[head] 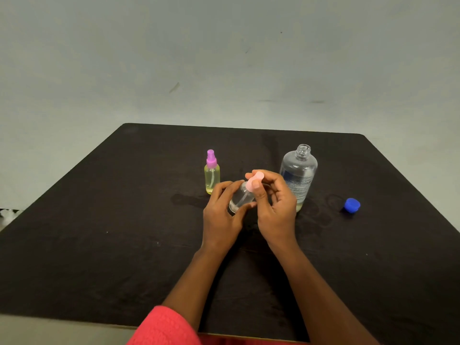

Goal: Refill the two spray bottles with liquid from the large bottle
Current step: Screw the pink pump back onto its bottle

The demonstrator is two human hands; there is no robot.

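Just above the middle of the frame, both hands are meeting over the dark surface [99,232] around the clear spray bottle [240,199]. The left hand [221,215] is wrapping its fingers and thumb around the bottle's transparent body, its grip holding the bottle tilted, with the top leaning toward the upper right. The right hand [276,207] is pinching the pink spray head [254,183] at the bottle's top, thumb in front and fingers curling over from behind, so its grip is narrow and closed on that head. Whether the head is sitting fully on the neck cannot be told, because the fingers are covering the joint.

Left of the hands and slightly higher in the frame, the yellow spray bottle [212,179] is standing upright on the surface, apart from the left hand's fingers. It is wearing a purple spray head [210,159], and pale yellow liquid is filling most of its body.

Right of the hands, the large bottle [300,170] is standing upright with its threaded mouth uncovered. The right hand's knuckles are overlapping its lower left side in the view. A printed label is showing on its side, and a yellowish tint is showing at its base.

Further toward the right edge, the blue cap [351,204] is lying on the surface, well apart from the large bottle. Darker patches are showing on the cloth near the bottles.

A pale wall [224,58] is filling the upper half of the frame. A red sleeve [164,327] is showing at the bottom edge.
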